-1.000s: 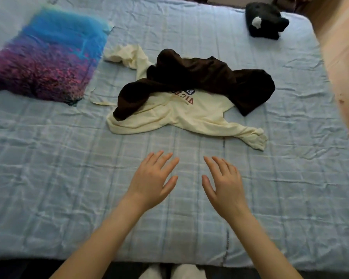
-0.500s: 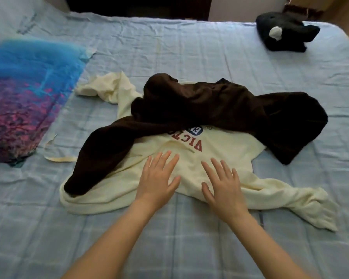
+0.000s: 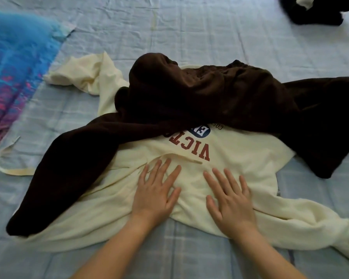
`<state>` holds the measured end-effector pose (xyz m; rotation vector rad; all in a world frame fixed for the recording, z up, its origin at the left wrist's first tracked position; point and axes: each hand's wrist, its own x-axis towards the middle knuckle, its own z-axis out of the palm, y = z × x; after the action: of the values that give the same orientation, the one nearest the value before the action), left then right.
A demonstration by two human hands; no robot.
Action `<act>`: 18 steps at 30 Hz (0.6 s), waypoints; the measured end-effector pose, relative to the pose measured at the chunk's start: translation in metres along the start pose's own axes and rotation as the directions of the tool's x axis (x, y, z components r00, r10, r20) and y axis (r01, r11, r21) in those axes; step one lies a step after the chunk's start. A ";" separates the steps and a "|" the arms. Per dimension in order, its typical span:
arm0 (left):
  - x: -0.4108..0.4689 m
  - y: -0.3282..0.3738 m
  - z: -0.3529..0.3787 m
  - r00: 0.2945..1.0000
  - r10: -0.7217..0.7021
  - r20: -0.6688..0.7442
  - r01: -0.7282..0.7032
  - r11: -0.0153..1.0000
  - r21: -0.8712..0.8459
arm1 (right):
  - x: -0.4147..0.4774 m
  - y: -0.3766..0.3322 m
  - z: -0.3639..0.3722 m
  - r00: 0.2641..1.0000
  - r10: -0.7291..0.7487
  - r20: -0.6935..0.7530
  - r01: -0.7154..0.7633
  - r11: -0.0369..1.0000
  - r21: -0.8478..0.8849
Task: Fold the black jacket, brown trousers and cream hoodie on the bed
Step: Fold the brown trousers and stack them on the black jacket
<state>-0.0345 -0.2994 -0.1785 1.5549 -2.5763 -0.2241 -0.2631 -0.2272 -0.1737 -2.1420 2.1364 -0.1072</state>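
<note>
The cream hoodie (image 3: 248, 158) lies spread in the middle of the bed, its red lettering upside down to me. Dark brown trousers (image 3: 210, 101) are draped across its upper part, one leg running down to the left. My left hand (image 3: 156, 190) and my right hand (image 3: 229, 200) lie side by side with fingers straight over the hoodie's near part, below the lettering; whether they touch the cloth I cannot tell. The black jacket (image 3: 314, 11) sits bunched at the far right corner, partly cut off by the frame.
A blue and pink fuzzy blanket (image 3: 14, 63) covers the bed's left side. The light blue checked bedsheet (image 3: 189, 37) shows all around the clothes. A thin cream drawstring (image 3: 6, 156) trails onto the sheet at the left.
My view has come closer to the clothes. Both hands have moved forward from the bare sheet onto the cream hoodie.
</note>
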 end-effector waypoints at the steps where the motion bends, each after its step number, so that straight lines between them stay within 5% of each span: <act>1: 0.000 0.000 -0.001 1.000 0.002 0.006 -0.002 1.000 -0.004 | 0.000 0.001 0.001 1.000 -0.004 -0.020 0.004 1.000 0.002; 8: 0.005 -0.002 -0.002 0.992 0.024 -0.126 -0.036 0.995 -0.092 | 0.005 -0.001 0.006 0.918 -0.084 -0.387 0.135 0.985 0.105; 13: 0.009 -0.003 0.000 0.976 0.039 -0.213 -0.073 0.985 -0.155 | 0.012 -0.005 0.009 0.903 -0.045 -0.427 0.095 0.991 0.097; 18: -0.005 0.017 -0.024 0.966 -0.109 -0.235 0.026 0.943 -0.331 | 0.005 -0.016 -0.018 0.853 -0.027 -0.521 0.102 0.988 0.115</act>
<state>-0.0427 -0.2891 -0.1517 1.4463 -2.1657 -0.4093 -0.2492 -0.2326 -0.1540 -2.2908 2.2153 -0.9138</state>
